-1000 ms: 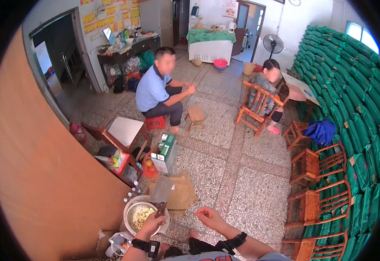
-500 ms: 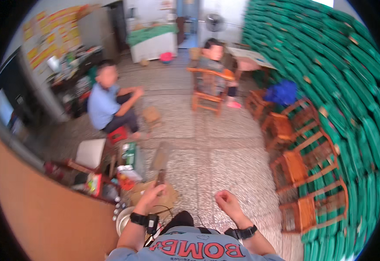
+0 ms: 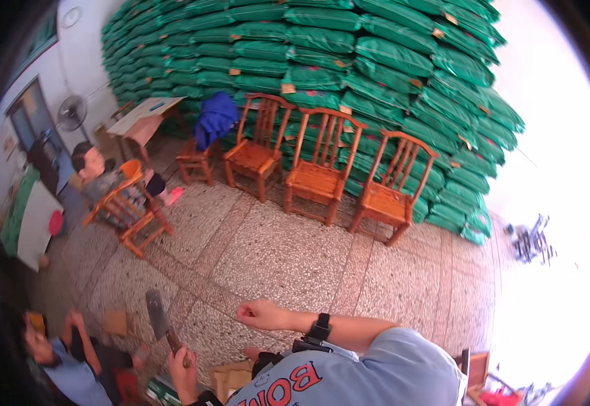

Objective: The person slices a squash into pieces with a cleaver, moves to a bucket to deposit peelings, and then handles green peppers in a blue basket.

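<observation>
My left hand (image 3: 184,373) is wrapped round the wooden handle of a cleaver (image 3: 157,315). Its broad grey blade points up and away from me, over the floor. Over the speckled floor to the right, my right hand (image 3: 262,315) is held in front of my body with its fingers curled in. Nothing shows in that hand, and it is apart from the cleaver.
Wooden chairs (image 3: 318,179) line a tall stack of green sacks (image 3: 322,40). One person sits on a chair (image 3: 115,183) at the left; another, in blue (image 3: 78,375), sits low at the near left. Flattened cardboard (image 3: 230,379) lies by my feet.
My view has swung to the right, bringing the chairs and sacks to the middle. The cleaver stays in my left hand, its blade now seen more narrowly. My right hand remains curled.
</observation>
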The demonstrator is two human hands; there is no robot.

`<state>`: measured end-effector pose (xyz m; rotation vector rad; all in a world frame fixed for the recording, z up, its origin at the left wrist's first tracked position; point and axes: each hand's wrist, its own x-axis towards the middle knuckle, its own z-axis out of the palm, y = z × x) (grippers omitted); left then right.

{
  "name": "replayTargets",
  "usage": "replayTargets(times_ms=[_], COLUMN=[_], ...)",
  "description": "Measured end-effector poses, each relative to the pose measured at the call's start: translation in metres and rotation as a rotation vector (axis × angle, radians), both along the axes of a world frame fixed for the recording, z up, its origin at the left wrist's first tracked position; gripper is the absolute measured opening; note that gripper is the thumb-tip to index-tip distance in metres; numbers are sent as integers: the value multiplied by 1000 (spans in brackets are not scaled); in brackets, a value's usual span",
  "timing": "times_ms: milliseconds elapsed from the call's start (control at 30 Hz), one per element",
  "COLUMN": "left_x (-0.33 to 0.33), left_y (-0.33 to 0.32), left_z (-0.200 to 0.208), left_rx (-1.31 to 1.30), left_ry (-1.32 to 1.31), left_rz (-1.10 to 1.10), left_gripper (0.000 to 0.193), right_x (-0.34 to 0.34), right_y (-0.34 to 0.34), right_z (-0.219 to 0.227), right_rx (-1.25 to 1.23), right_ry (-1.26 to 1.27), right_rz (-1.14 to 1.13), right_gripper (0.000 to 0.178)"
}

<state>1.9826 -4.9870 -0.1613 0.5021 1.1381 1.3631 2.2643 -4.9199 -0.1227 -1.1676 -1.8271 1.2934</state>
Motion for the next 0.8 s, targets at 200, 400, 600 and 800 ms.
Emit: replayTargets(times_ms=[200,400,600,800], left_x=[-82,-124,-123,-104], left_y=[66,113,143,156], left_z=[14,24,27,27], left_rx=[44,65,58,39], left_ry=[-18,-27,-59,-138], left_rz=[-94,-93,-129,-180], left_gripper=[15,13,13,12], right_x=[-73,-113,-113,-105], right_y=[54,81,98,112], right_z=[27,23,21,19], right_rx=[102,86,84,65], right_ry=[98,53,18,48], right_rz=[0,-50,-140,-127], right_gripper=[17,19,19,22])
